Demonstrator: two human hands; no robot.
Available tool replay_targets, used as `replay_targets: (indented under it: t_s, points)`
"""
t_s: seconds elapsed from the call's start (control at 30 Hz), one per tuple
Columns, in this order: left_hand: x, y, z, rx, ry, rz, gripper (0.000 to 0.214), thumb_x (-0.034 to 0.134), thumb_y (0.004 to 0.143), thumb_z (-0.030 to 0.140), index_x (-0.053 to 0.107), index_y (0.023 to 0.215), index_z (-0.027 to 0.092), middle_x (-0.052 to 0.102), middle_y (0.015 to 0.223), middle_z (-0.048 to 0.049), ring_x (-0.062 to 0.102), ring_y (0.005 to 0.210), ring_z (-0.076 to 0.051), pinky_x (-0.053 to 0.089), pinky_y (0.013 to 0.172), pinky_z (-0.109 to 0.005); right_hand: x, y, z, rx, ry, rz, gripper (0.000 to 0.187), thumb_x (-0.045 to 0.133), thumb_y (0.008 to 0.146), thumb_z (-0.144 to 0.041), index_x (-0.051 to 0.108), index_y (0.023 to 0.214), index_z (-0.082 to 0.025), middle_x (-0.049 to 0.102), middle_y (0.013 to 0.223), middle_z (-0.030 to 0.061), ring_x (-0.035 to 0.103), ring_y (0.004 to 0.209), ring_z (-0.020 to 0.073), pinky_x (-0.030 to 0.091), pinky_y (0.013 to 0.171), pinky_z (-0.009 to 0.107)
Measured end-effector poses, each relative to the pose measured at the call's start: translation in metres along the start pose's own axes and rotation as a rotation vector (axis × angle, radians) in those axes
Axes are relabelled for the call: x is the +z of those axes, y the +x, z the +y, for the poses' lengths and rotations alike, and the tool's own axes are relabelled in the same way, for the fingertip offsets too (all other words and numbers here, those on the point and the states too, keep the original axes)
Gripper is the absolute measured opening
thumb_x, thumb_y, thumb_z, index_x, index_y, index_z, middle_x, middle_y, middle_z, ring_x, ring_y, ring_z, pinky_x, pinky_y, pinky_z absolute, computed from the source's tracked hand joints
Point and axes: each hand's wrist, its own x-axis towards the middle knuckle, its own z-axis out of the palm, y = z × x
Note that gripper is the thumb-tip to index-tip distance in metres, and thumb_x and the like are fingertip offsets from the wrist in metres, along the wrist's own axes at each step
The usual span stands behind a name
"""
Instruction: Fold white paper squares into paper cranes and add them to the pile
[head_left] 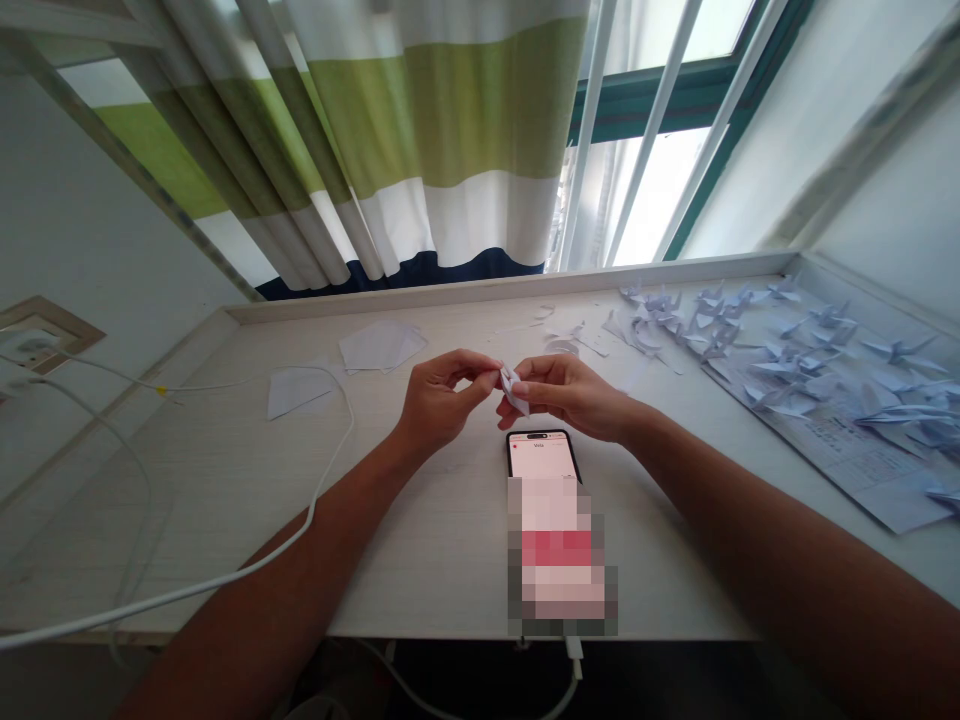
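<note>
Between my two hands, above the desk, is a small piece of folded white paper [514, 392]. My left hand [448, 396] pinches its upper left end between thumb and forefinger. From the other side, my right hand [564, 392] grips the paper's body with the thumb on top and fingers beneath. My fingers cover part of the folds, so its full shape is hidden. Just below the hands lies a phone [541, 458] with its screen lit, the lower part blurred out.
Folded paper cranes [795, 350] crowd a printed sheet [840, 475] at the right. Loose white sheets [381, 345] lie at the back left, paper scraps [566, 340] at the back middle. A white cable [330, 480] crosses my left forearm; a charging plug [574, 650] hangs at the desk's front edge.
</note>
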Motion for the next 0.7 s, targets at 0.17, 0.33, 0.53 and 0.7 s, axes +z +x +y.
replay_targets:
  t_s: [0.17, 0.33, 0.53, 0.7]
  points:
    - [0.0005, -0.0011, -0.0013, 0.149, 0.081, 0.004, 0.011, 0.074, 0.089, 0.016, 0.080, 0.094, 0.023, 0.080, 0.090, -0.0029, 0.074, 0.086, -0.016, 0.058, 0.078, -0.030, 0.0042, 0.0017, 0.0034, -0.076, -0.023, 0.103, 0.030, 0.085, 0.084, -0.039, 0.071, 0.088, -0.013, 0.080, 0.084, 0.0070, 0.079, 0.078, 0.0193, 0.061, 0.079, 0.034]
    - [-0.0024, 0.0000, -0.0018, 0.356, 0.205, -0.011, 0.013, 0.073, 0.091, 0.015, 0.078, 0.098, 0.024, 0.079, 0.095, -0.0040, 0.074, 0.088, -0.017, 0.059, 0.081, -0.032, 0.0030, 0.0029, 0.0064, -0.148, -0.003, 0.173, 0.030, 0.085, 0.084, -0.041, 0.071, 0.089, -0.014, 0.080, 0.083, 0.0063, 0.078, 0.077, 0.0185, 0.062, 0.080, 0.035]
    - [-0.0023, -0.0019, -0.0023, 0.346, 0.249, -0.039, 0.011, 0.073, 0.091, 0.016, 0.076, 0.100, 0.022, 0.079, 0.098, -0.0052, 0.074, 0.088, -0.016, 0.059, 0.078, -0.031, 0.0038, 0.0048, 0.0062, -0.245, -0.060, 0.159, 0.028, 0.084, 0.084, -0.040, 0.074, 0.092, -0.015, 0.078, 0.083, 0.0035, 0.076, 0.077, 0.0171, 0.064, 0.081, 0.036]
    - [-0.0035, -0.0003, 0.0004, 0.343, 0.324, -0.034, 0.007, 0.074, 0.092, 0.021, 0.076, 0.098, 0.021, 0.079, 0.096, -0.0046, 0.073, 0.085, -0.016, 0.058, 0.076, -0.029, 0.0062, 0.0060, 0.0056, -0.309, -0.146, 0.211, 0.025, 0.086, 0.083, -0.037, 0.076, 0.091, -0.015, 0.077, 0.082, 0.0029, 0.076, 0.074, 0.0170, 0.065, 0.073, 0.034]
